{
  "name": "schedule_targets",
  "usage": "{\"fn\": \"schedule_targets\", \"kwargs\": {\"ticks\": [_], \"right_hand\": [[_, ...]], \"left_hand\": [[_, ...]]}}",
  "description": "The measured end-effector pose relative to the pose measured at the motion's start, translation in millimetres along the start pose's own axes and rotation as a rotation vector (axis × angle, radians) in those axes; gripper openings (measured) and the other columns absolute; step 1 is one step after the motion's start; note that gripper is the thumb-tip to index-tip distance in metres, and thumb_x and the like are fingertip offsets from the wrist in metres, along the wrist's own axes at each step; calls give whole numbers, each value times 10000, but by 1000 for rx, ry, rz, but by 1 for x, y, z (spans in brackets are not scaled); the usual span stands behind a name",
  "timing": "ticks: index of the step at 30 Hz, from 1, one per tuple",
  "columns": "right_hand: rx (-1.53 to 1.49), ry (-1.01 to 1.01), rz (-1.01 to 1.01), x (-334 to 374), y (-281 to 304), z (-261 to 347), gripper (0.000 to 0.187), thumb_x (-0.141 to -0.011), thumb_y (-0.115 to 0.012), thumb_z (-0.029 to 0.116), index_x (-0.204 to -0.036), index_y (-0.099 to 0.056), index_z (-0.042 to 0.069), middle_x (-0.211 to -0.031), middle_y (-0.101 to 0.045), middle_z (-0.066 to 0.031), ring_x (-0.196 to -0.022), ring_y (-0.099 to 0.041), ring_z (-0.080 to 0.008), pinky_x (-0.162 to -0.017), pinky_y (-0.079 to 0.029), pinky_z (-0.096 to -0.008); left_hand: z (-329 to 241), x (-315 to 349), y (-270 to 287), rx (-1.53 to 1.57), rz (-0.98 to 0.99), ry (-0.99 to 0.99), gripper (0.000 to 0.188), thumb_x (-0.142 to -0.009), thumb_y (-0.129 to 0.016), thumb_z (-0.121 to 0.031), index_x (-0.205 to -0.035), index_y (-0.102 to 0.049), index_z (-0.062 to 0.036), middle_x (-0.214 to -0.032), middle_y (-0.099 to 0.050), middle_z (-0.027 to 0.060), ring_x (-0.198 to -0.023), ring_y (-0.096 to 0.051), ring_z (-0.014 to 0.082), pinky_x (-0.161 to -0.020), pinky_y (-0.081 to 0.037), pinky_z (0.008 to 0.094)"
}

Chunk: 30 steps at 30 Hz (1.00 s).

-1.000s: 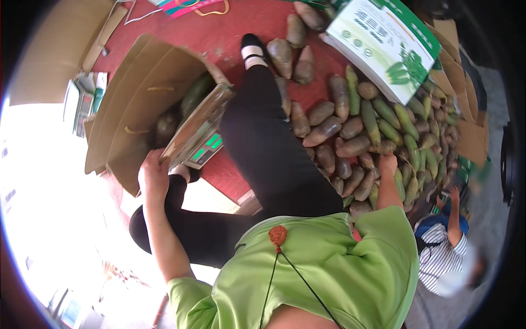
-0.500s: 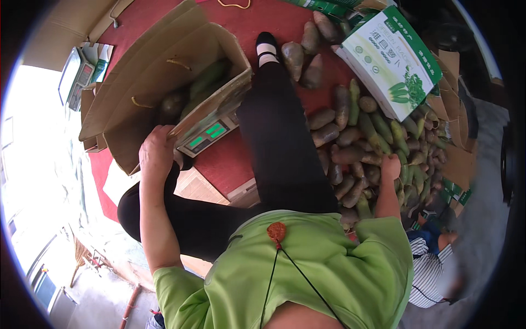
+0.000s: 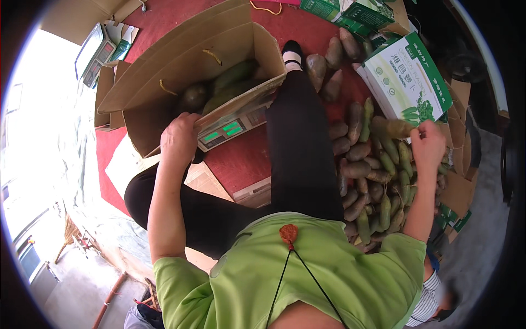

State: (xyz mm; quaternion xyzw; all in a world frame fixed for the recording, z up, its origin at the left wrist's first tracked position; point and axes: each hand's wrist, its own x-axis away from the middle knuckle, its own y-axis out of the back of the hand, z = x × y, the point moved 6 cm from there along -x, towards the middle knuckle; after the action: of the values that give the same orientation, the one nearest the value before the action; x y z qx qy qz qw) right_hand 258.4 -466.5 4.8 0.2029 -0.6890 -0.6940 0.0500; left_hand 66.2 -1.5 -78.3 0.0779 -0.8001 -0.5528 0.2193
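My left hand [image 3: 178, 138] grips the near wall of an open cardboard box [image 3: 164, 71] that rests on a weighing scale [image 3: 230, 129] with a green display. Inside the box lie a few long green-brown vegetables [image 3: 227, 82]. My right hand [image 3: 427, 143] is raised at the right, closed on one brownish-green vegetable [image 3: 392, 127] lifted above a pile of the same vegetables [image 3: 364, 170] on the red floor mat [image 3: 241, 159]. I wear a green shirt and black trousers, with one leg stretched toward the box.
A green-and-white printed carton [image 3: 408, 82] stands beside the pile at the upper right, with more cartons [image 3: 350, 11] behind it. A second scale [image 3: 96, 55] lies at the upper left. Flattened cardboard [image 3: 455, 186] lines the right edge. A person in a striped top [image 3: 433, 299] sits at the lower right.
The view has swung down and closer. My right hand rose from the pile with a vegetable in it. My left hand stays on the box wall.
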Motion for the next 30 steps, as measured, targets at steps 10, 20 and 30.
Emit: {"fn": "schedule_targets", "kwargs": {"ticks": [10,20,30], "right_hand": [[-788,432,-333,-72,154,184,123,-768,-649,-9,-881,-603,-19,-769,-582,-38,-715,-532,-103,-827,-468,-298],[-509,566,101,-128,9,338,252,-718,-632,218,-834,-644,-5,-757,-641,-201,-720,-631,-356,-693,-502,-449],[-749,-8,377,-88,-47,136,303,-834,-625,240,-1058,-637,37,-875,-659,-55,-750,-565,-125,-698,-454,-269]], "left_hand": [[3,-2,-4,-23,-13,-71,186,-794,-588,-115,-961,-646,-57,-905,-602,139,-872,-592,342,-756,-469,417],[-1,-2,-6,-133,-41,-103,84,-805,-586,-99,-843,-602,-26,-871,-601,150,-847,-605,337,-727,-491,419],[-5,3,1,-96,-1,-69,158,-794,-583,-95,-937,-624,-44,-922,-601,145,-868,-592,345,-727,-471,418]]}}
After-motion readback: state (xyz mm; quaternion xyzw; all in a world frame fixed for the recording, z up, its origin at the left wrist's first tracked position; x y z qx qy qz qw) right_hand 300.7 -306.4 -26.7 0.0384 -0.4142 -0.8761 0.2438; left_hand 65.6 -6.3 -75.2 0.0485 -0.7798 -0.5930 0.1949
